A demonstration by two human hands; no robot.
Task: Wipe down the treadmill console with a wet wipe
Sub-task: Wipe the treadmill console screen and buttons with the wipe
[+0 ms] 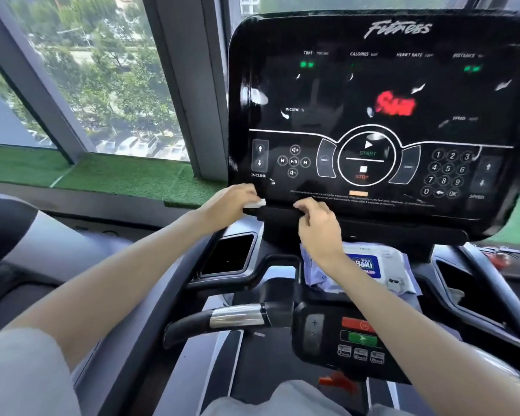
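The glossy black treadmill console (373,94) fills the upper right, with lit red and green readouts and printed buttons. At its lower left edge my left hand (233,201) pinches a folded white wet wipe (257,203). Just to the right, my right hand (317,223) hovers at the console's bottom edge with its fingers curled; whether it touches the wipe I cannot tell. A pack of wet wipes (370,268) with a blue label lies on the tray below the console, partly hidden by my right wrist.
A black handlebar with a silver pulse sensor (237,318) crosses below my arms. A small control pad (354,334) with red and green buttons sits at centre. An empty cup holder (227,256) lies left of the tray. Large windows and a green turf ledge (102,175) are at left.
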